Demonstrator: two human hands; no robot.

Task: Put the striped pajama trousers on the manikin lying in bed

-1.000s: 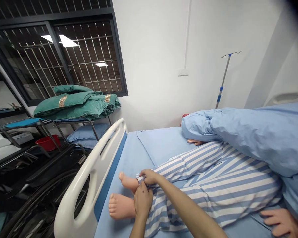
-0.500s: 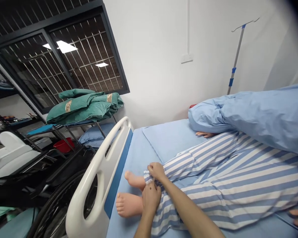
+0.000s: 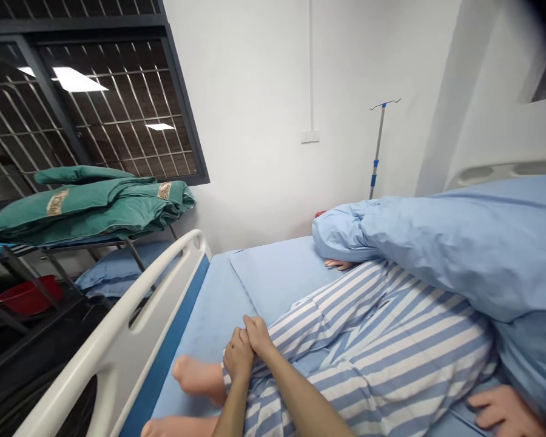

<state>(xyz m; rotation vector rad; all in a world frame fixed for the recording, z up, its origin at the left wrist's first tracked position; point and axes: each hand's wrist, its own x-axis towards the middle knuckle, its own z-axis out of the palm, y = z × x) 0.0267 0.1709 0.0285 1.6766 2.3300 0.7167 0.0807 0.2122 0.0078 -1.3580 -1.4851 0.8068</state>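
A manikin-like figure lies on the bed in blue-and-white striped trousers [image 3: 373, 358]. Its far foot [image 3: 198, 376] and near foot [image 3: 175, 426] stick out bare at the cuffs. My left hand [image 3: 239, 353] is closed over the far trouser leg just above the ankle. Right beside it, touching it, my right hand [image 3: 258, 335] is closed on the same trouser leg, a little farther up. Fingertips of both hands are partly hidden by the cloth and the hands themselves. A blue quilt [image 3: 437, 243] covers the upper body; one figure's hand [image 3: 509, 409] shows at lower right.
The white footboard [image 3: 118, 340] rises left of the feet. Beyond it are folded green bedding [image 3: 95, 203] on a rack and a red basin [image 3: 30, 295]. An IV pole [image 3: 377, 152] stands by the wall. Blue sheet [image 3: 273, 267] covers the mattress.
The view has swung right and drawn nearer the bed's head end. My left hand has moved from between the legs up onto the far trouser leg, against my right hand.
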